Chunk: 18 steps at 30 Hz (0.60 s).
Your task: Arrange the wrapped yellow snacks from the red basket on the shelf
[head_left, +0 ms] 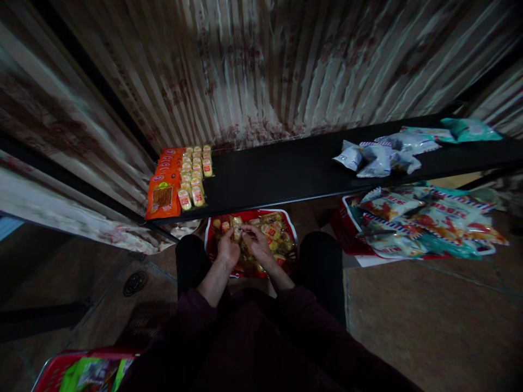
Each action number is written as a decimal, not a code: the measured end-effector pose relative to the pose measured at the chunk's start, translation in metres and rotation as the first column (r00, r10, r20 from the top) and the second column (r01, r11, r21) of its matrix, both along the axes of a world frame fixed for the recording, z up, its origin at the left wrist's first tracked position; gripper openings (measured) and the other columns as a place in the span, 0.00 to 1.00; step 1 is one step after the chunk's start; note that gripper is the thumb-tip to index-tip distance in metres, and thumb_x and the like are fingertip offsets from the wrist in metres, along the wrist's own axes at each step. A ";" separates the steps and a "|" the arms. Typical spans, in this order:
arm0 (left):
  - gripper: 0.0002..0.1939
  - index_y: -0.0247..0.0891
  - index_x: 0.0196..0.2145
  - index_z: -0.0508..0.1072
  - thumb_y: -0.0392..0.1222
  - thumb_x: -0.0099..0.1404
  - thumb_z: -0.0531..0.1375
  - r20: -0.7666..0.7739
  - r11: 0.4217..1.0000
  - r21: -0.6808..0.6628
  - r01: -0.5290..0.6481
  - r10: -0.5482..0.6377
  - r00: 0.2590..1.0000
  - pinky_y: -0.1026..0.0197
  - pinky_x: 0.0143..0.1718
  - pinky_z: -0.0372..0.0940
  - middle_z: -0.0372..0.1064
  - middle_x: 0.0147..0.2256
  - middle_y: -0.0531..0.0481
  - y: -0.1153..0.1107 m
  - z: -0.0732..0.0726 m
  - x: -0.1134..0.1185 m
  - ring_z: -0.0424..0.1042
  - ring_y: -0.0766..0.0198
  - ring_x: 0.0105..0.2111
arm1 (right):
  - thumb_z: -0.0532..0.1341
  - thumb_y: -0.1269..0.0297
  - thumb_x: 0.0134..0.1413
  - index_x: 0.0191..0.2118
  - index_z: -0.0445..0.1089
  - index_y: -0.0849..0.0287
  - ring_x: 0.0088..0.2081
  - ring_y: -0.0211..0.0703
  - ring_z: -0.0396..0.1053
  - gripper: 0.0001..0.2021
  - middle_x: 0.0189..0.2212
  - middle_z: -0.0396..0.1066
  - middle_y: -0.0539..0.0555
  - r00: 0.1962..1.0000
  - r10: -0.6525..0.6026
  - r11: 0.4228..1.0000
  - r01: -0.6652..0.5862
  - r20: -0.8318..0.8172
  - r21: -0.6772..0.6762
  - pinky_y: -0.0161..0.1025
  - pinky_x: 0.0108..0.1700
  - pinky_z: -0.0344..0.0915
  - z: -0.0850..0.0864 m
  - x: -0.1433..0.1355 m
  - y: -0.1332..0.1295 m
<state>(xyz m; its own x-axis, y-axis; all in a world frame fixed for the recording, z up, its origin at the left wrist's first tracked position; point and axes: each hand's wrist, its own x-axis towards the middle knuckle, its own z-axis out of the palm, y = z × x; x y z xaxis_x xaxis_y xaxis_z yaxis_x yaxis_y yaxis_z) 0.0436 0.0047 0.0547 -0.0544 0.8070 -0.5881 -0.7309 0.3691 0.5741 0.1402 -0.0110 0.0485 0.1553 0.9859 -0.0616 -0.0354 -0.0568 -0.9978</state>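
Observation:
Both my hands are over a red basket [292, 223] between my knees, which holds many small yellow wrapped snacks [273, 231]. My left hand [229, 247] is closed, its fingertips on a small wrapped snack [236, 222]. Close beside it, my right hand [258, 245] has its fingers bent toward the same snack, thumb and fingertips pinching at the wrapper. On the left end of the black shelf [253, 174], rows of yellow wrapped snacks [198, 193] stand next to orange snack packets [163, 196].
White and blue snack bags [375, 161] and teal bags [469, 129] lie at the shelf's right. Below them stands a red basket [347, 231] heaped with larger bags [441, 218]. Another red basket [53, 370] with green packets is at lower left. A patterned curtain [253, 65] hangs behind.

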 end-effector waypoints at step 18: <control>0.07 0.33 0.30 0.72 0.30 0.61 0.54 0.100 0.981 -0.137 -0.139 0.153 0.983 0.67 0.36 0.66 0.72 0.27 0.49 -0.001 0.016 0.006 0.72 0.69 0.27 | 0.58 0.59 0.46 0.38 0.70 0.57 0.39 0.44 0.71 0.13 0.38 0.73 0.53 1.000 0.001 1.000 -0.002 0.026 0.029 0.44 0.46 0.67 -0.002 0.001 0.001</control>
